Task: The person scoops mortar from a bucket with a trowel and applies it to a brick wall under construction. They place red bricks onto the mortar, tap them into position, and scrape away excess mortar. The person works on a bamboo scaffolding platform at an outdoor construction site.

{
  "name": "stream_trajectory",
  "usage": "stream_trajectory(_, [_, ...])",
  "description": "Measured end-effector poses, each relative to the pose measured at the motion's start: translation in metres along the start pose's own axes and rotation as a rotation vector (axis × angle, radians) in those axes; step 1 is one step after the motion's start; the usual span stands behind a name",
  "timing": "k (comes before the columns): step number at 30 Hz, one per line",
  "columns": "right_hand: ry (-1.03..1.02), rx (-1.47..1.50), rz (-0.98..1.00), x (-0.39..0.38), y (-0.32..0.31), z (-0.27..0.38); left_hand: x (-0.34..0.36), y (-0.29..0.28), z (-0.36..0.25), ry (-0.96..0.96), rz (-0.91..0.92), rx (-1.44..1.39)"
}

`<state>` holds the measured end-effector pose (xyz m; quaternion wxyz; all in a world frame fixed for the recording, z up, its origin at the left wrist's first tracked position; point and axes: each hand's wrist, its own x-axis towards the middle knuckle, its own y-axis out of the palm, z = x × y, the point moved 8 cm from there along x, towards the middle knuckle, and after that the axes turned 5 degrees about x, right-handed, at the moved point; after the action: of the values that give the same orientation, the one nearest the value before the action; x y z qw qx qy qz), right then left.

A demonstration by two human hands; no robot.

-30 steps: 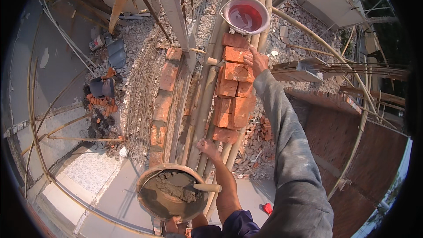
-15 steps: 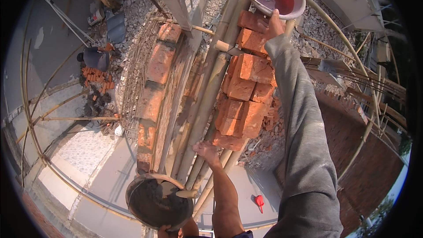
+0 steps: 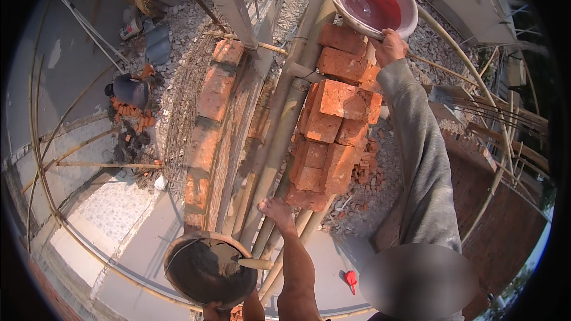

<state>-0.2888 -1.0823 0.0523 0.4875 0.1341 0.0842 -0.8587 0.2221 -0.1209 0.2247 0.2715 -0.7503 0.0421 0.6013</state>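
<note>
Head view: A worker's R hand [image 3: 389, 47], at the end of a dusty grey sleeve [image 3: 419, 142], is closed on the near rim of a pale bucket [image 3: 410, 9], red inside w/ liquid in it, at top ctr-R. Can't tell if the bucket is held up or resting. Just below it, a stack of orange-red bricks [image 3: 348, 98] sits along bamboo poles [image 3: 279, 119], some laid crosswise. At lower ctr, a bare limb [image 3: 294, 255] ends on the poles beside the stack's near end; can't tell if that is the L hand, nor what grip it has.

Nr bottom L of ctr, a round basin [image 3: 172, 267] holds wet grey mortar [image 3: 225, 258], w/ a tool's pale handle [image 3: 256, 263] lying across its R rim. Above the basin runs a mortared brick course [image 3: 215, 92], w/ a weathered board [image 3: 229, 148] alongside, below a grey post [image 3: 229, 6]. Rubble [image 3: 196, 15] lies beyond.

Far L, well below, a co-worker [image 3: 131, 90] bends nr broken bricks [image 3: 135, 116]. A small red item [image 3: 351, 281] is on the pale floor [image 3: 333, 249], lower R of ctr. Next to it, a blurred patch [image 3: 419, 282] hides part of the sleeve.
</note>
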Motion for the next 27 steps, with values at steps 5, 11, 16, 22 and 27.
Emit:
stream_trajectory(5, [0.125, 0.253, 0.105, -0.081, -0.037, 0.065, -0.050, 0.090, -0.055, 0.102, 0.065, 0.172])
stream_trajectory(11, [0.120, 0.220, 0.297, -0.210, -0.077, 0.141, -0.107, 0.220, -0.102, 0.337, 0.201, 0.228])
stream_trajectory(16, [0.081, 0.204, 0.340, -0.314, -0.097, 0.178, -0.131, 0.305, -0.129, 1.334, 0.297, 1.091])
stream_trajectory(22, [0.045, 0.150, 0.332, -0.406, -0.107, 0.203, -0.120, 0.372, -0.119, 1.066, 0.507, 0.776])
stream_trajectory(27, [0.025, 0.100, 0.248, -0.453, -0.107, 0.205, -0.120, 0.395, -0.098, 0.544, 0.575, 0.519])
